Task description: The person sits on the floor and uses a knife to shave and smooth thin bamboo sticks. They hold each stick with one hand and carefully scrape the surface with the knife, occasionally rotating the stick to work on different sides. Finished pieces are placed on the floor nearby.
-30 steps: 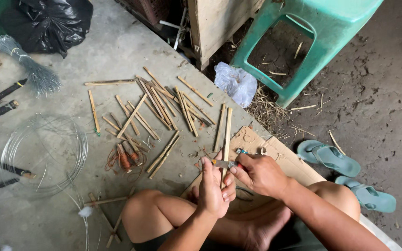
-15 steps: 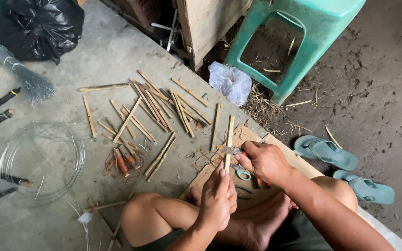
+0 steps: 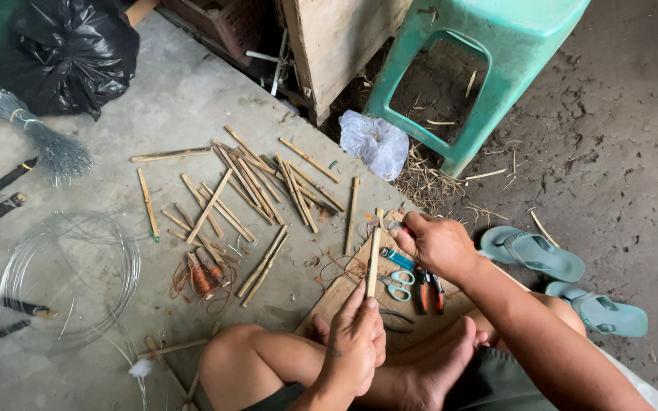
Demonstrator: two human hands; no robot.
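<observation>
Head view: my left hand (image 3: 356,342) pinches the near end of a bamboo stick (image 3: 374,259) between thumb and fingertips, while my right hand (image 3: 436,242) is closed on its far end, so the stick runs straight between them over the cardboard (image 3: 329,301). Whether the right also holds a small tool I cannot tell. Just right of the stick lie scissors (image 3: 397,288) and pliers (image 3: 426,288). More sticks (image 3: 257,183) are scattered to the left on the concrete, near a wire coil (image 3: 70,278). Sandals (image 3: 531,251) sit beside my right arm.
</observation>
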